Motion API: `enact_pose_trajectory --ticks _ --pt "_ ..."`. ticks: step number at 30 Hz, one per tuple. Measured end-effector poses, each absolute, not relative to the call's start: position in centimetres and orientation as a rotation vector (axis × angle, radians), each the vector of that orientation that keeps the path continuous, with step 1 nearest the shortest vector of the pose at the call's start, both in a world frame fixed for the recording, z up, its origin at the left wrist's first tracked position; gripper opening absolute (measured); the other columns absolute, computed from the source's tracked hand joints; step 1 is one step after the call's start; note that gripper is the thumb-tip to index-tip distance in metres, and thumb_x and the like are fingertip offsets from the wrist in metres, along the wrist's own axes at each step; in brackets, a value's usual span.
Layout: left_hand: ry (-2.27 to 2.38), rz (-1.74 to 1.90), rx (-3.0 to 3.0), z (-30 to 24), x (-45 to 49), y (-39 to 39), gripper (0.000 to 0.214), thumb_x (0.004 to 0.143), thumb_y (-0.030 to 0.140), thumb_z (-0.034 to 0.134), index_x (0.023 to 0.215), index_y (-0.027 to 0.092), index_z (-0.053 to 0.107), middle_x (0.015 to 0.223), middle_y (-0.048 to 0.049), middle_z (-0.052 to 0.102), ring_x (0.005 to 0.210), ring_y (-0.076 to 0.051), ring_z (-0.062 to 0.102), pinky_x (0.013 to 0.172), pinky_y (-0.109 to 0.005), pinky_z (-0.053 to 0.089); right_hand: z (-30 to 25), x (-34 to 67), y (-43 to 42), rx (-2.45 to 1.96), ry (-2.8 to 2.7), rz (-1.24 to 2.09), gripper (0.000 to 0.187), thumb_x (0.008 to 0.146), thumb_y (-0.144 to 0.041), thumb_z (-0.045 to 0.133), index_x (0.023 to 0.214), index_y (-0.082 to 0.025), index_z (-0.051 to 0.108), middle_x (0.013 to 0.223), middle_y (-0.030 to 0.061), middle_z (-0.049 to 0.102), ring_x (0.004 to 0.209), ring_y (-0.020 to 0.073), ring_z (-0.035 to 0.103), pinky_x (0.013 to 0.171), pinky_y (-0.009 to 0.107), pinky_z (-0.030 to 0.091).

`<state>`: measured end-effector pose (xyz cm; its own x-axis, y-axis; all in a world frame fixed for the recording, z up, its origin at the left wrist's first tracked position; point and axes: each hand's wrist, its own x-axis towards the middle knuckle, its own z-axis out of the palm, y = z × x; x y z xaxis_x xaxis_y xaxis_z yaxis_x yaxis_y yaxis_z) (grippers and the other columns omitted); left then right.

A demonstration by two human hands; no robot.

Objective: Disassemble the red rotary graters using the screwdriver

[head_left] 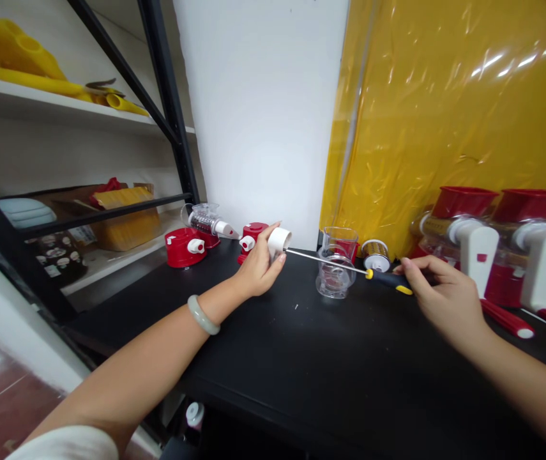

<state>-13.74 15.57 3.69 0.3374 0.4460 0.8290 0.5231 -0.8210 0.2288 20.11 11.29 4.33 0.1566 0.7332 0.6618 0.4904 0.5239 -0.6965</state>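
Note:
My left hand [259,263] is wrapped round a short white plastic cylinder [280,239], held above the black tabletop. A long-shafted screwdriver [390,280] with a black and yellow handle reaches across, its tip at the lower edge of the cylinder. At the handle's end, the fingers of my right hand [438,291] are closed on it; part of the grip is hidden. Behind the shaft stand clear plastic housings [334,281]. A metal grater drum [375,254] lies to their right, and a red base [252,231] sits just behind my left hand.
Another red base [184,248] and a clear housing with a drum [205,220] stand at the back left. Assembled rotary graters [478,249] with red handles crowd the right side. A black-framed shelf [174,128] rises at left; yellow film [445,96] hangs behind.

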Motion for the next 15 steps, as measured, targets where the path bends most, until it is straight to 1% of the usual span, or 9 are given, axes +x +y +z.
enact_pose_trajectory --ticks 2,3,5,7,9,10,12,15 --pt "-0.947 -1.495 -2.504 3.8 -13.7 15.5 0.068 0.093 0.033 0.051 0.151 0.017 0.019 0.139 -0.0194 0.044 0.112 -0.028 0.055 0.097 -0.045 0.045 4.2 20.2 11.3 -1.11 -1.488 0.232 0.036 0.082 -0.06 0.064 0.073 -0.025 0.068 0.073 0.0044 0.071 0.067 0.0232 0.064 0.066 0.038 0.051" --pt "-0.976 -1.493 -2.516 3.8 -13.7 15.5 0.067 0.093 0.034 0.052 0.15 0.017 0.021 0.138 -0.0188 0.046 0.109 -0.027 0.057 0.095 -0.044 0.046 4.2 20.2 11.3 -1.113 -1.491 0.214 0.035 0.083 -0.059 0.064 0.073 -0.025 0.068 0.074 0.0042 0.071 0.068 0.0232 0.064 0.067 0.038 0.051" --pt "-1.041 -1.552 -2.549 3.8 -13.7 15.6 0.063 0.094 0.037 0.051 0.148 0.018 0.025 0.127 -0.0163 0.053 0.096 -0.024 0.06 0.089 -0.042 0.049 4.2 20.4 11.3 -1.109 -1.498 0.156 0.033 0.084 -0.056 0.063 0.075 -0.025 0.068 0.075 0.0038 0.071 0.07 0.0229 0.065 0.07 0.038 0.05" --pt "-1.118 -1.695 -2.571 3.7 -13.7 15.9 0.058 0.096 0.04 0.047 0.146 0.018 0.028 0.113 -0.0127 0.058 0.081 -0.019 0.061 0.079 -0.039 0.052 4.3 20.5 11.2 -1.094 -1.483 0.087 0.032 0.086 -0.054 0.062 0.075 -0.025 0.068 0.075 0.0035 0.071 0.071 0.0222 0.064 0.072 0.038 0.05" --pt "-1.173 -1.849 -2.571 3.7 -13.8 16.3 0.055 0.097 0.042 0.045 0.144 0.019 0.029 0.104 -0.0094 0.058 0.07 -0.015 0.058 0.068 -0.035 0.053 4.5 20.6 11.2 -1.09 -1.44 0.047 0.033 0.086 -0.054 0.062 0.074 -0.024 0.069 0.074 0.003 0.07 0.072 0.0211 0.064 0.072 0.037 0.05" --pt "-1.181 -1.902 -2.573 3.6 -13.9 16.5 0.055 0.096 0.043 0.046 0.143 0.019 0.03 0.102 -0.0086 0.057 0.067 -0.014 0.057 0.065 -0.033 0.053 4.5 20.6 11.2 -1.093 -1.409 0.059 0.033 0.085 -0.054 0.064 0.075 -0.024 0.07 0.074 0.0028 0.07 0.071 0.0207 0.064 0.072 0.037 0.051" --pt "-1.14 -1.967 -2.6 3.6 -14.1 16.8 0.055 0.096 0.042 0.049 0.143 0.021 0.031 0.102 -0.0075 0.056 0.068 -0.013 0.058 0.062 -0.031 0.054 4.5 20.4 11.4 -1.088 -1.345 0.192 0.033 0.079 -0.057 0.069 0.077 -0.023 0.071 0.075 0.0023 0.07 0.069 0.0199 0.064 0.067 0.036 0.053" --pt "-0.99 -2.016 -2.69 3.5 -14.2 16.9 0.057 0.096 0.043 0.048 0.147 0.023 0.029 0.099 -0.0061 0.056 0.073 -0.014 0.06 0.065 -0.03 0.056 4.0 20.0 12.0 -1.025 -1.243 0.524 0.034 0.072 -0.058 0.076 0.077 -0.024 0.073 0.076 0.0023 0.07 0.063 0.0188 0.062 0.048 0.031 0.054"
